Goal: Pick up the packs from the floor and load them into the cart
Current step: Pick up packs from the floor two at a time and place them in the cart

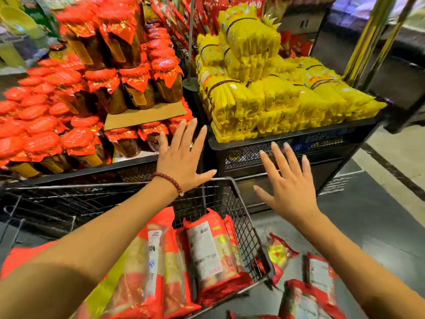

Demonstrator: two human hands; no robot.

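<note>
Several red packs (319, 270) lie on the floor (368, 226) just beside the cart's (247, 223) right wall; others (207, 252) already stand inside. Both grips are wide and hold nothing: left hand (181, 161) above the cart's far rim, right hand (291, 184) over the floor. Best lower the right hand to the nearest pack, grasp mid-body, lift clear of the rim.

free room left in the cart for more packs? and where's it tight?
Free: the cart is bare along its far end and left side, behind the red packs stacked at the near right. Bare floor lies right of the right hand. Crowded: the floor by the cart's near right corner, strewn with fallen packs. Left hand holds nothing.
</note>
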